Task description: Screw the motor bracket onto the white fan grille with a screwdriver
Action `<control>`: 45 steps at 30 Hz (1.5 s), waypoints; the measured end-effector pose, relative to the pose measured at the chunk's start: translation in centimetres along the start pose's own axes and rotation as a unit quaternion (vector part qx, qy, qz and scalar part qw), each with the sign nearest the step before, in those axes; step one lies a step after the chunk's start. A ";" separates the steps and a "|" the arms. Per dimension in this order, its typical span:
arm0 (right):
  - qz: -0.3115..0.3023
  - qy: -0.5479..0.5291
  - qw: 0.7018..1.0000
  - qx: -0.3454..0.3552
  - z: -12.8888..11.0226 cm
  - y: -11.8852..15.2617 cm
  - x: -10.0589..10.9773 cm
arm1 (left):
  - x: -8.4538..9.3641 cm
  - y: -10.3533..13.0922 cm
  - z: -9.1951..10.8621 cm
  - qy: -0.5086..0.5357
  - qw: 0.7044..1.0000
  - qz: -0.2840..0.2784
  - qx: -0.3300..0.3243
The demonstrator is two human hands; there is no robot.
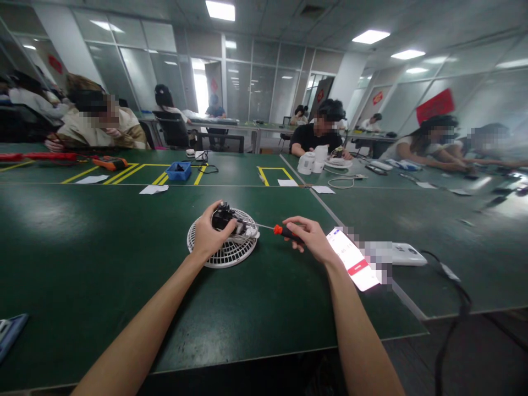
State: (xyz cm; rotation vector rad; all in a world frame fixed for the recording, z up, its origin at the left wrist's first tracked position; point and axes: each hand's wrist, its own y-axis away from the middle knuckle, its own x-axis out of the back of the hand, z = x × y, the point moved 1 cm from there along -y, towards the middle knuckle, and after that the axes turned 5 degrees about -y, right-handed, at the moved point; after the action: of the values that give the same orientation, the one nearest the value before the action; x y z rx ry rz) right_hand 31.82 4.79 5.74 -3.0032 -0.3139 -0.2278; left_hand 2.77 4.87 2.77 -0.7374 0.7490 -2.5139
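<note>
A small black motor unit (pixel 223 216) is gripped by the left hand (pixel 209 235), whose fingers are curled closed around it from the near side. The unit is held on top of a round white fan grille (pixel 223 254), which lies flat on the green desk (pixel 103 264) just in front of the person. A screwdriver (pixel 272 228) with a red and black handle is held in the right hand (pixel 310 237), the fingers pinched shut on the handle, and its thin metal shaft is pointed leftward so that the tip is met by the motor unit. Just right of the right hand, a white card with a red stripe (pixel 352 259) is seen lying on the desk, with a white flat device (pixel 406 254) beyond it. Farther back, a blue tray (pixel 178 170) is set among yellow tape lines, and other people are seated at the far side of the desk.
</note>
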 end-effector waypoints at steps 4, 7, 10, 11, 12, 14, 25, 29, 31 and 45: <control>0.018 0.001 1.000 0.026 -0.1 0.2 0.3 | 0.0 0.0 -0.1 0.001 1.000 -0.002 0.000; 0.032 -0.009 0.999 0.042 -0.3 0.3 0.4 | 0.0 0.1 0.0 -0.002 1.000 -0.006 -0.004; 0.034 -0.017 0.998 0.051 -0.4 0.3 0.5 | 0.0 0.1 0.2 -0.006 1.000 -0.009 -0.008; 0.031 -0.017 0.998 0.054 -0.4 0.3 0.5 | 0.0 0.1 0.3 -0.005 1.000 -0.009 -0.008; 0.027 -0.017 0.998 0.058 -0.4 0.3 0.6 | 0.1 0.1 0.3 -0.005 1.000 -0.008 -0.006; 0.021 -0.013 0.997 0.067 -0.4 0.2 0.6 | 0.1 0.1 0.4 -0.002 1.000 -0.006 -0.005; -0.029 -0.013 0.999 -0.022 0.0 0.2 0.5 | -0.3 0.1 -0.3 -0.015 0.999 -0.008 -0.030; -0.041 0.002 0.998 -0.047 0.0 0.1 0.3 | -0.2 0.1 -0.3 -0.014 0.999 -0.008 -0.031; -0.025 0.011 0.999 -0.018 -0.1 0.2 0.4 | -0.2 0.1 -0.3 -0.013 0.999 -0.012 -0.030; -0.030 -0.007 0.997 -0.069 -0.1 0.2 0.4 | -0.3 0.1 -0.2 -0.009 0.999 -0.012 -0.029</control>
State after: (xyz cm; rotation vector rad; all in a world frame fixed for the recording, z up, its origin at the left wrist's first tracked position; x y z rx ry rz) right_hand 32.22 4.61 5.92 -3.1356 -0.4067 -0.2451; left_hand 2.91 4.99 2.43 -0.7923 0.8137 -2.5126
